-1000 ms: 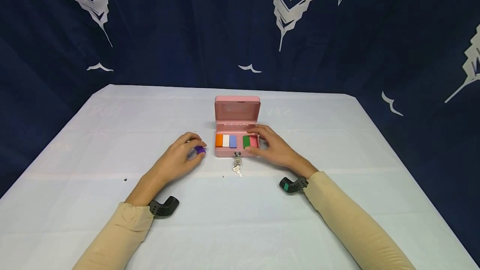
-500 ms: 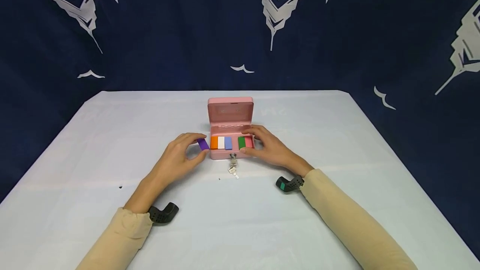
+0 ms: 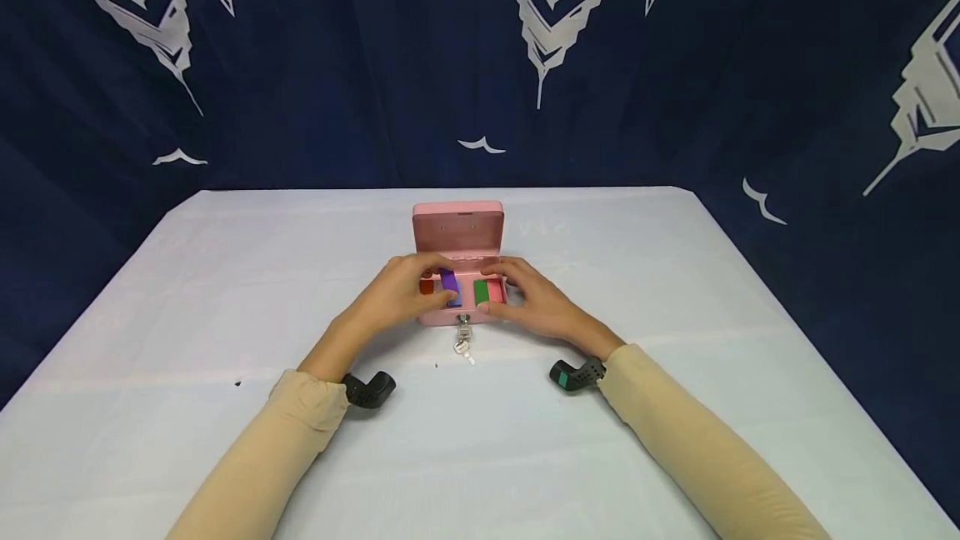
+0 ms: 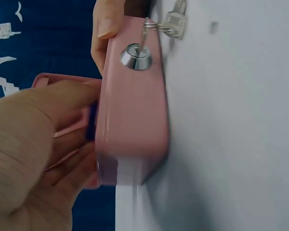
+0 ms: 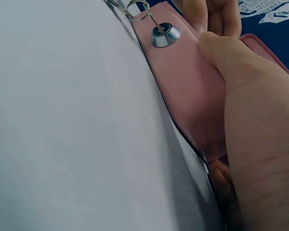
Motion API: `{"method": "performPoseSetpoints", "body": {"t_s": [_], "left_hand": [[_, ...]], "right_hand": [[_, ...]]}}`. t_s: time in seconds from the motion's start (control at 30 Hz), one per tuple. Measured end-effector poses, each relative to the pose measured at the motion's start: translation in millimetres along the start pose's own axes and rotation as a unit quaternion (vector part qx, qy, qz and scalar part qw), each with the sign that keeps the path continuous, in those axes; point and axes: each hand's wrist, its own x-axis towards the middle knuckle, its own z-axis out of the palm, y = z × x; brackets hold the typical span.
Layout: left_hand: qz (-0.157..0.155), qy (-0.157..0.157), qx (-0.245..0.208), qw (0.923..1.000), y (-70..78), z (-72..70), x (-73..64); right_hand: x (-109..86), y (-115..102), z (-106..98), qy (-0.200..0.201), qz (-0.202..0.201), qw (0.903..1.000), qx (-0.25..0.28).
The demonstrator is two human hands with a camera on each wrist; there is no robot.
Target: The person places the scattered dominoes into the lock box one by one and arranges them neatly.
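A pink metal cash box (image 3: 458,232) stands on the table with its lid raised. My left hand (image 3: 393,294) pinches a purple block (image 3: 449,280) between thumb and fingers, over the box's left half; in the left wrist view the block (image 4: 91,120) shows just past the rim. Beneath it peeks a light blue block (image 3: 457,298), and an orange block (image 3: 426,287) shows between the fingers. At the right end, my right hand (image 3: 540,302) grips the box, thumb on the front rim. Beside that thumb lie a green block (image 3: 481,292) and a pink block (image 3: 494,290).
Keys (image 3: 462,348) hang from the lock (image 4: 137,57) on the box's front, down onto the white tabletop (image 3: 480,440). A small dark speck (image 3: 237,383) lies to the left. Behind the table hangs a dark blue patterned curtain (image 3: 337,107).
My left hand has lifted the purple block from the table left of the box and carried it right, over the blocks inside. The right hand stays at the box's right end.
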Motion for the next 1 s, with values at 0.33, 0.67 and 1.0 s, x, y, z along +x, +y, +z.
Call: {"method": "performPoseSetpoints", "body": {"t_s": [0.33, 0.67, 1.0], "left_hand": [[0.03, -0.06, 0.047, 0.9966, -1.1, 14.6, 23.9], [0.033, -0.097, 0.084, 0.9912, 0.0, 17.8, 35.4], [0.032, -0.079, 0.054, 0.9949, -1.3, 20.3, 34.5]], "right_hand": [[2.0, 1, 7, 0.001, -0.006, 1.0, -0.005], [1.0, 0, 3, 0.011, -0.009, 0.9998, -0.016], [-1.7, 3, 3, 0.011, -0.006, 0.9999, -0.008]]}}
